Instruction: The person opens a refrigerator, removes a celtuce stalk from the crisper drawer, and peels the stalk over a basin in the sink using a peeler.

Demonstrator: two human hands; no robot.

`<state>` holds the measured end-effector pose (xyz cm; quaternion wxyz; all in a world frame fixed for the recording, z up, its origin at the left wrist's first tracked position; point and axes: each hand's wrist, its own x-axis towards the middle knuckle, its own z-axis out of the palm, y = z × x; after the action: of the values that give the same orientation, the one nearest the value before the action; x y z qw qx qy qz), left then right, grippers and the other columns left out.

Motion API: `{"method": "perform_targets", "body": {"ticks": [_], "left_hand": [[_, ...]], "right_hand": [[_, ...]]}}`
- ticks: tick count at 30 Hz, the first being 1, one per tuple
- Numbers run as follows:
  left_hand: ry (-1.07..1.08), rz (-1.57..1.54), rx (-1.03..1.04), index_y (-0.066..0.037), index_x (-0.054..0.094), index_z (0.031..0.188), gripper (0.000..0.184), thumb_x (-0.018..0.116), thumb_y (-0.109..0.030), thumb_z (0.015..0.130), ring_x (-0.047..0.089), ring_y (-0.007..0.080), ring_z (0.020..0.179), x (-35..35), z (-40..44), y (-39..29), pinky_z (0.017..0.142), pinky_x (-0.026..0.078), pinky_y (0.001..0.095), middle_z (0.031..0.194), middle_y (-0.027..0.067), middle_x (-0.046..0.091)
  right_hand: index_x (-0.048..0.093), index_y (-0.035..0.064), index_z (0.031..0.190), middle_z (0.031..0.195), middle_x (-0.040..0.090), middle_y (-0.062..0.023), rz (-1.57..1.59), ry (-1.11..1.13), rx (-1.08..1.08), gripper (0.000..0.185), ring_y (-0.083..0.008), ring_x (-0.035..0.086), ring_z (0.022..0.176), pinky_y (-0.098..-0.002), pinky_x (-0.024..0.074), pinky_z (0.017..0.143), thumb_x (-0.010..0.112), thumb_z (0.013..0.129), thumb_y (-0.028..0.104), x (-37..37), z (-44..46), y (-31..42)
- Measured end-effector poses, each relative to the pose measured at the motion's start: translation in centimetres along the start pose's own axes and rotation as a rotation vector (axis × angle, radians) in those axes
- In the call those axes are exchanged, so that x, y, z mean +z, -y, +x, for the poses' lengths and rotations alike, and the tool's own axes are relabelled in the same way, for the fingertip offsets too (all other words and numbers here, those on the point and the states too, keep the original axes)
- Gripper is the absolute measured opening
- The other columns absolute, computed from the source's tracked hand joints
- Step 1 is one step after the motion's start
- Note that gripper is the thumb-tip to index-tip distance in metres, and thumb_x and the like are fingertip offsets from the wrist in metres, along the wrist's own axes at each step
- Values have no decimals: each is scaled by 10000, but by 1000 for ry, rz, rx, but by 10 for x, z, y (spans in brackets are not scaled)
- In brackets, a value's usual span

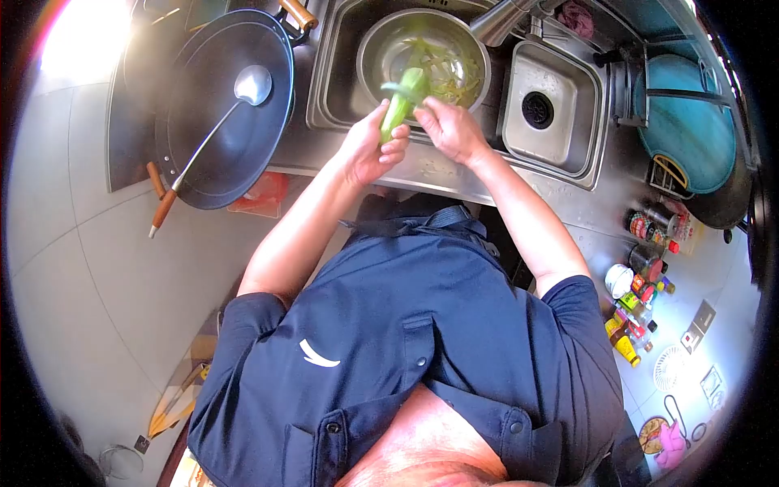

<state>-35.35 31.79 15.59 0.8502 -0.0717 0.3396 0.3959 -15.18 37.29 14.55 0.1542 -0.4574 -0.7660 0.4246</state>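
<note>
A light green peeled vegetable (pixel 393 118) stands out over the front edge of the sink (pixel 331 89), its upper end above a steel bowl (pixel 369 65). My left hand (pixel 374 144) is wrapped round its lower part. My right hand (pixel 454 130) is closed on a peeler (pixel 401 91), whose pale, motion-blurred head lies across the upper part of the vegetable. Green peelings (pixel 454 75) lie in the bowl, mostly on its right side. The faucet (pixel 497 23) reaches in above the bowl's upper right rim.
On the left, a dark wok (pixel 235 146) holds a ladle (pixel 253 84) with a wooden handle. A small sink basin (pixel 560 142) with a black drain is to the right. Further right are a teal round lid or board (pixel 690 134) on a rack and several bottles (pixel 623 341).
</note>
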Motion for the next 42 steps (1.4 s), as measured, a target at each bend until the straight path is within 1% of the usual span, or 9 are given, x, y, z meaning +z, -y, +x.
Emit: {"method": "perform_targets", "body": {"ticks": [3,7,12,20,25,29,32,37,42], "left_hand": [[70,-20,-36,-133,485,1107,370,346,-477,1108,368,80,510,-1,-5,2,382,264,216,750,16,480],[28,-27,-40,-100,499,1111,399,372,-478,1103,349,67,462,-2,-16,3,348,275,210,728,-4,457],[-60,112,-28,-100,509,1124,391,377,-468,1104,346,65,478,-2,-26,5,365,279,212,719,-6,450],[-247,500,197,-104,530,1094,381,382,-455,1107,387,99,488,7,-9,7,401,302,250,738,22,511],[-238,585,277,-100,544,1055,371,413,-445,1102,385,91,463,5,-11,10,390,301,244,718,21,518],[-246,611,236,-100,547,1056,366,421,-441,1102,372,78,448,2,-23,9,381,303,239,697,9,510],[-244,579,233,-105,544,1068,359,419,-439,1103,372,78,450,7,-30,8,382,303,237,702,7,510],[-280,565,226,-113,530,1093,369,386,-452,1107,369,80,475,2,-15,5,399,297,232,727,9,508],[-229,383,176,-111,521,1097,387,362,-463,1109,341,87,479,11,-8,5,400,280,236,733,8,486]], "right_hand": [[641,89,1076,907,686,-210,-17,-90,-189,431,-419,677,878,-487,516,739,488,1039,490,9,-3,-5],[648,53,1100,915,700,-232,-261,18,257,545,-427,684,900,-509,539,803,369,1065,519,-1,19,-60],[654,-2,1068,925,712,-248,-355,-156,277,585,-424,704,876,-500,555,804,381,1061,515,-27,24,-87],[611,79,1005,873,693,-206,-70,-54,-89,410,-426,685,858,-511,519,705,520,1025,479,3,-4,-1],[628,78,1054,901,694,-219,-118,-16,-97,432,-447,674,866,-540,519,743,484,1036,485,0,-3,-5],[654,26,1118,975,697,-268,-296,-20,315,588,-479,668,902,-555,523,825,362,1058,532,-8,36,-92],[653,1,1079,987,688,-299,-305,-169,330,584,-468,675,918,-535,532,836,387,1055,520,-29,31,-87],[661,68,1112,906,718,-227,-96,-178,133,592,-395,713,874,-517,547,811,363,1061,577,-8,12,-48],[615,99,995,855,697,-206,-87,-76,-66,443,-430,685,817,-515,524,670,483,1034,520,13,-7,4]]}}
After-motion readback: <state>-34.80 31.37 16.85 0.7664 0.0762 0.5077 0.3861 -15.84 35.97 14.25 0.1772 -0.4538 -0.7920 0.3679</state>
